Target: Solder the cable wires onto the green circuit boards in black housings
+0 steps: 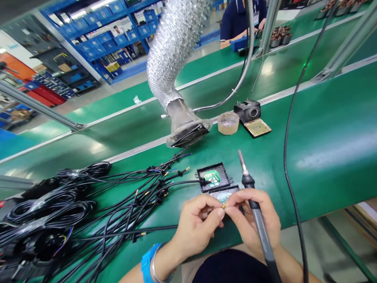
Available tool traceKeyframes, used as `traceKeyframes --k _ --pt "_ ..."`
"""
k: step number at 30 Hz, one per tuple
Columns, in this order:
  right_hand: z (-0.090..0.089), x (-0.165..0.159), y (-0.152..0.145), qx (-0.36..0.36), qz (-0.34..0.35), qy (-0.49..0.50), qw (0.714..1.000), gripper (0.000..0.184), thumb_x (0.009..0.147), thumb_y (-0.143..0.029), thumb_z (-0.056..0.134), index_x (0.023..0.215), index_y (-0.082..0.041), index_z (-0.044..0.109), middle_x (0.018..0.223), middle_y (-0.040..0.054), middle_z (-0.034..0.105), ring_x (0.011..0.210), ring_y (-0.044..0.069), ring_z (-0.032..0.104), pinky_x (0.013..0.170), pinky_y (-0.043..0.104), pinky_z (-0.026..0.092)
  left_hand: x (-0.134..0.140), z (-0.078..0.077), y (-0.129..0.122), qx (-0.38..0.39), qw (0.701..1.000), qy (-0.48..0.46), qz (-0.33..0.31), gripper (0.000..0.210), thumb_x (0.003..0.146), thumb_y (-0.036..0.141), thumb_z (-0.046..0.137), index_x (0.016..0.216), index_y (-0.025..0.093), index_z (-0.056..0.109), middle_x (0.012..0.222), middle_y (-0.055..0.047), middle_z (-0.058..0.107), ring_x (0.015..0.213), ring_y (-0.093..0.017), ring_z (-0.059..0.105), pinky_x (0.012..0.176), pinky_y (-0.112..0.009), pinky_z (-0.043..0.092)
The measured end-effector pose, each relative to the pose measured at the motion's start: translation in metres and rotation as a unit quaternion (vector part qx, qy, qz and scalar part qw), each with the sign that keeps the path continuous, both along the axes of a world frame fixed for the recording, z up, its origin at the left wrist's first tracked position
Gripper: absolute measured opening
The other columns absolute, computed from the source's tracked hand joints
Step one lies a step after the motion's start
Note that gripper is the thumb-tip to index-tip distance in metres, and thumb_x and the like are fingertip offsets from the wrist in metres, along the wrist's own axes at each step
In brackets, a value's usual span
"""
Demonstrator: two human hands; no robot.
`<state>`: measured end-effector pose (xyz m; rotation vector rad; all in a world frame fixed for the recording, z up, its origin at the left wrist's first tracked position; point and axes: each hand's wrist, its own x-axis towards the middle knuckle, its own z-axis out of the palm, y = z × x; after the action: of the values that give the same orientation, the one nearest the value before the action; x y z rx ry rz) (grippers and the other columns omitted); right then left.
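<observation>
My left hand point(199, 222) is closed on the end of a black cable point(165, 228), which enters it from the left. Between the fingertips of both hands shows a small yellow wire tip point(223, 205). My right hand point(256, 218) pinches at that tip while also holding a soldering iron point(259, 228), its metal end pointing up and away. Just beyond my fingers lies an open black case point(213, 177) with a green circuit board point(212, 178) and a cable running into it. A second case point(225, 195) with a board is partly hidden behind my hands.
Bundled black cables point(50, 207) cover the bench's left side. A fume-extraction hose point(176, 46) hangs over the middle. Behind stand a tape roll point(228, 123) and a soldering iron stand point(249, 112). A black cord point(287, 153) hangs at right. Across the bench sits a person point(239, 19).
</observation>
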<state>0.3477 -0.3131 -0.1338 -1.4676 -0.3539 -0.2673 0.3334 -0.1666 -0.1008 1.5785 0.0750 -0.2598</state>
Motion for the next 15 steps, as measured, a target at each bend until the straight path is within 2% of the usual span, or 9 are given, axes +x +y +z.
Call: traceKeyframes --k 5,9,11,15 --pt "-0.001 -0.015 0.022 0.005 -0.074 -0.011 0.997 0.036 0.079 -0.004 0.058 0.106 -0.023 0.044 0.086 0.0026 0.057 0.074 0.014 0.060 0.066 0.029 0.053 -0.005 -0.012 -0.007 0.074 0.983 -0.146 0.083 0.014 0.087 0.026 0.054 0.078 0.018 0.061 0.071 0.001 0.054 0.054 -0.006 0.051 0.053 -0.020 0.042" --pt "-0.007 -0.025 0.040 0.007 -0.094 0.009 0.996 0.034 0.078 -0.005 0.058 0.103 -0.023 0.045 0.085 0.0018 0.057 0.075 0.014 0.060 0.071 0.030 0.053 -0.005 -0.014 -0.006 0.084 0.973 -0.161 0.142 0.017 0.089 0.024 0.050 0.074 0.018 0.055 0.071 0.002 0.050 0.066 -0.010 0.049 0.062 -0.021 0.041" --pt "-0.009 -0.026 0.038 0.009 -0.062 0.022 0.998 0.034 0.078 -0.006 0.059 0.104 -0.023 0.045 0.087 0.0022 0.057 0.077 0.014 0.061 0.071 0.029 0.053 -0.005 -0.010 -0.001 0.081 0.980 -0.137 0.116 0.017 0.090 0.025 0.047 0.074 0.018 0.051 0.070 0.002 0.048 0.065 -0.010 0.046 0.062 -0.021 0.039" --pt "-0.004 -0.019 0.015 -0.018 -0.004 0.028 0.999 0.037 0.078 -0.008 0.062 0.108 -0.022 0.046 0.095 0.0045 0.058 0.082 0.015 0.060 0.072 0.028 0.053 -0.003 0.002 0.009 0.150 0.981 -0.118 -0.039 0.011 0.084 0.019 0.050 0.073 0.017 0.049 0.070 0.002 0.049 0.065 -0.010 0.045 0.062 -0.021 0.037"
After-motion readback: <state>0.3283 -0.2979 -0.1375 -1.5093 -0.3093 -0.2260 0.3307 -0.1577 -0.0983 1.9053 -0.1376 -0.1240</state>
